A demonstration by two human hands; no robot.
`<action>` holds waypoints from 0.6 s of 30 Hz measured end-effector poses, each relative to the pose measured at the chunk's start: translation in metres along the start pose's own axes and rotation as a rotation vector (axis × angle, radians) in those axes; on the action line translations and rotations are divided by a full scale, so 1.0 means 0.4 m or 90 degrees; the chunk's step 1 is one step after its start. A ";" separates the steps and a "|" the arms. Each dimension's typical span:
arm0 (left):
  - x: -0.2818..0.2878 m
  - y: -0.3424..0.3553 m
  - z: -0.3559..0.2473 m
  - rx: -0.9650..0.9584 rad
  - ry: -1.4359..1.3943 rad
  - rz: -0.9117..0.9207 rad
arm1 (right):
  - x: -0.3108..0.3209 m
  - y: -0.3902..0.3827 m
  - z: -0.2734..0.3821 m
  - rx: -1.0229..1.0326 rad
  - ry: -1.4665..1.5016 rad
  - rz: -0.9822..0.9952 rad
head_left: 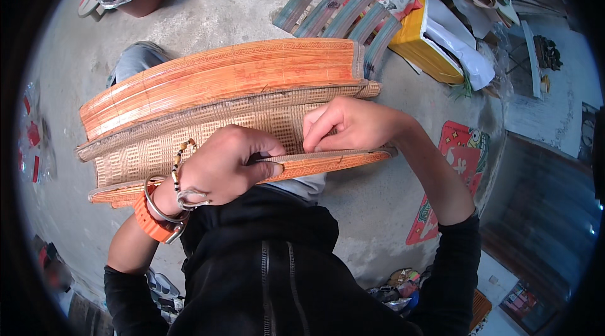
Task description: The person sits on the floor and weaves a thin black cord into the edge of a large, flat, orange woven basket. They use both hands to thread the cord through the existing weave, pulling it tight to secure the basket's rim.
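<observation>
Glossy slatted mat point(220, 68), woven backing point(154, 147), left grip point(224, 162) pinching edge point(321, 162), curled right grip point(353, 123), hold unclear

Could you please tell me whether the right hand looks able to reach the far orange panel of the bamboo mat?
Probably yes: only the woven section seems to lie between the right hand and the far orange panel of the bamboo mat, and nothing covers that panel.

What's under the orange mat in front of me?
Grey cloth shows past the far left edge of the orange mat, and more below its near edge, with grey floor around. Whatever lies directly beneath the mat is covered.
</observation>
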State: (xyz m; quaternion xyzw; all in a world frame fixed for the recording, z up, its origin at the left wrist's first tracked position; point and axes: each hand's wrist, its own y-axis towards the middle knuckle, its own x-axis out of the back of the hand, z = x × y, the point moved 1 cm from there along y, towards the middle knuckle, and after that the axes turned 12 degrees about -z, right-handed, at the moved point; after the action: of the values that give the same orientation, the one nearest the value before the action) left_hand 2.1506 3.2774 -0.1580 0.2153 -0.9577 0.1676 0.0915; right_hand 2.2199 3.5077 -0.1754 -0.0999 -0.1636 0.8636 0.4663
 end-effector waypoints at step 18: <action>-0.002 -0.002 0.015 0.052 -0.064 0.034 | -0.010 0.005 -0.009 0.037 0.043 0.025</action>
State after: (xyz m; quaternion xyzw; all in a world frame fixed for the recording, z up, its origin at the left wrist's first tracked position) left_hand 2.1512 3.2748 -0.1633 0.2014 -0.9589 0.1977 0.0296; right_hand 2.2217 3.5040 -0.1793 -0.1188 -0.1204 0.8730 0.4574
